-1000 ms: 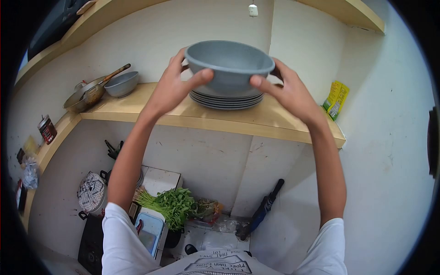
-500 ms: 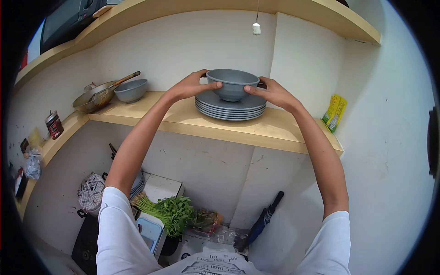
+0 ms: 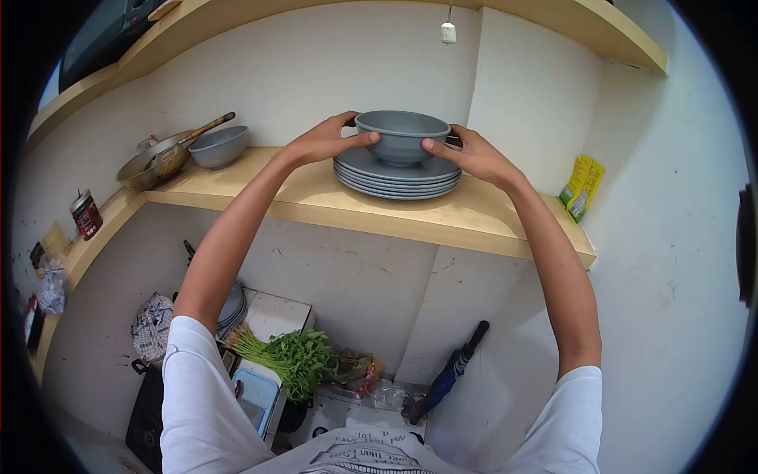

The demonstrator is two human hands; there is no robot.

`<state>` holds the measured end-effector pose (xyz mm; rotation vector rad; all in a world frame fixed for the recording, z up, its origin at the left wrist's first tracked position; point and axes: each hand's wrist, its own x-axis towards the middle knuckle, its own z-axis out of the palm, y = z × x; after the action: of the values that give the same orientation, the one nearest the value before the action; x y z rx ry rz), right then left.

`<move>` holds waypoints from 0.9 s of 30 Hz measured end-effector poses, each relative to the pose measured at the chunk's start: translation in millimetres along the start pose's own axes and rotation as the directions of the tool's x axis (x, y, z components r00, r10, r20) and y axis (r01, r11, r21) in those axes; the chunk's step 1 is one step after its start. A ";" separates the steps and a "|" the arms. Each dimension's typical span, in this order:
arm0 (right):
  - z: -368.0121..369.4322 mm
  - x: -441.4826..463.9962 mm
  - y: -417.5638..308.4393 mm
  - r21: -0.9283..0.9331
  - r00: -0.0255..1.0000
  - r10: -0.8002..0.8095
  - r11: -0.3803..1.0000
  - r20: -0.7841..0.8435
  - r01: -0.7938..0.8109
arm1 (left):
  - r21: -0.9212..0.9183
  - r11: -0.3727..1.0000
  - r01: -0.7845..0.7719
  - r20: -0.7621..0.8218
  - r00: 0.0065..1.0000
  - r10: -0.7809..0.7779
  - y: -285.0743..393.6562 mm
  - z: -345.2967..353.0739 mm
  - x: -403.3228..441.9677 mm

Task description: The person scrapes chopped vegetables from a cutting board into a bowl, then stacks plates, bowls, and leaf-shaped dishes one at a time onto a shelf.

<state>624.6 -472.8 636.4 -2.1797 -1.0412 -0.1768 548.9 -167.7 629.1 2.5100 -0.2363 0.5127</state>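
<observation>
Both my hands grip a grey bowl (image 3: 403,141) from its two sides, thumbs on the front and fingers round behind. My left hand (image 3: 332,141) is closed on its left side, and my right hand (image 3: 476,156) on its right. The bowl is upright at the top of a stack of grey plates (image 3: 399,185); whether its base touches the top plate I cannot tell. The stack stands on a light wooden shelf (image 3: 308,193). My fingertips behind the bowl are mostly hidden.
A second grey bowl (image 3: 219,148) stands left on the shelf beside a wok (image 3: 154,166). Yellow-green packets (image 3: 581,188) lean at the right wall. Below are leafy greens (image 3: 296,363), a folded umbrella (image 3: 450,375) and a blue-lidded box (image 3: 257,393). An upper shelf (image 3: 237,25) runs overhead.
The view has shifted slightly, so the shelf sits a little higher in it. My hands keep their hold on the bowl, which stays over the plate stack.
</observation>
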 end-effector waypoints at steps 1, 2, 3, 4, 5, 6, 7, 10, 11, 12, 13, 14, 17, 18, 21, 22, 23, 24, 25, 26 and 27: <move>0.8 0.4 0.9 -0.001 1.000 0.004 1.000 0.000 -0.004 | -0.003 1.000 0.008 0.001 1.000 -0.008 -1.7 -0.4 0.5; 1.8 0.3 1.0 -0.020 1.000 0.009 1.000 -0.002 -0.009 | -0.005 1.000 0.016 0.004 1.000 -0.016 -3.1 0.0 0.0; 2.2 0.2 0.0 -0.039 1.000 0.014 0.999 -0.004 -0.015 | -0.002 1.000 0.013 0.012 1.000 -0.013 -2.3 -0.5 -1.7; 1.7 -0.2 -0.7 -0.059 1.000 0.018 0.998 -0.006 -0.019 | 0.000 1.000 0.009 0.017 1.000 -0.009 -0.2 -2.2 -3.9; 1.0 -1.3 -0.6 -0.092 0.999 0.026 0.995 -0.032 -0.029 | 0.002 1.000 0.006 0.021 1.000 -0.006 -0.1 -3.0 -5.7; 0.7 -2.5 -0.7 -0.125 0.998 0.033 0.991 -0.056 -0.039 | 0.018 1.000 0.009 0.010 1.000 -0.009 -3.7 -2.9 -5.7; 0.7 -3.9 -1.2 -0.155 0.996 0.038 0.987 -0.080 -0.050 | 0.035 0.999 0.014 -0.002 1.000 -0.014 -8.9 -3.4 -5.1; -10.1 -28.6 2.2 -0.197 0.966 -0.095 0.979 -0.241 0.048 | 0.052 0.996 -0.075 -0.161 0.983 0.083 -19.5 -9.9 -24.8; -8.1 -44.6 -2.0 -0.147 0.933 -0.143 0.984 -0.330 0.099 | 0.056 0.991 -0.122 -0.234 0.963 0.132 -19.2 -8.9 -37.1; -3.7 -70.4 -13.4 -0.103 0.891 -0.185 0.982 -0.416 0.156 | 0.030 0.984 -0.177 -0.345 0.922 0.177 -5.0 -5.4 -61.9; 4.2 -94.5 -21.0 -0.065 0.837 -0.222 0.974 -0.500 0.219 | 0.038 0.971 -0.238 -0.461 0.858 0.228 -1.4 1.1 -83.1; 17.6 -116.6 -24.4 0.030 0.814 -0.237 0.954 -0.530 0.297 | 0.053 0.954 -0.294 -0.570 0.776 0.271 -2.9 10.3 -104.6; 73.6 -173.1 -14.6 0.267 0.825 -0.309 0.842 -0.473 0.469 | 0.078 0.962 -0.261 -0.738 0.634 0.231 -21.7 61.1 -174.5; 94.7 -183.5 -9.4 0.339 0.869 -0.323 0.824 -0.375 0.453 | 0.051 0.975 -0.218 -0.774 0.608 0.176 -29.0 84.2 -198.8; 164.5 -193.3 6.5 0.478 0.944 -0.300 0.815 -0.136 0.328 | -0.072 0.997 -0.010 -0.743 0.667 -0.046 -44.7 144.5 -258.3; 190.0 -195.6 15.4 0.527 0.965 -0.252 0.813 -0.068 0.249 | -0.136 0.988 0.068 -0.724 0.674 -0.146 -50.9 161.8 -274.8; 216.5 -198.2 25.2 0.568 0.978 -0.207 0.806 0.004 0.168 | -0.150 0.982 0.117 -0.706 0.682 -0.189 -56.8 176.6 -291.7; 240.2 -199.2 33.8 0.601 0.983 -0.164 0.795 0.080 0.084 | -0.164 0.972 0.169 -0.688 0.687 -0.235 -62.4 189.4 -309.5; 261.3 -199.5 39.9 0.621 0.980 -0.150 0.783 0.133 0.035 | -0.177 0.958 0.225 -0.668 0.687 -0.284 -67.9 197.1 -326.2; 282.7 -202.4 42.8 0.637 0.972 -0.134 0.771 0.194 -0.021 | -0.215 0.941 0.261 -0.644 0.687 -0.337 -71.4 200.3 -341.7; 304.9 -206.3 43.9 0.648 0.959 -0.120 0.757 0.257 -0.079 | -0.254 0.920 0.299 -0.617 0.682 -0.392 -74.9 202.9 -357.8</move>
<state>467.7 -423.9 304.1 -1.5621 -1.0743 0.4553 305.9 -198.6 290.2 2.0053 0.4636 1.1329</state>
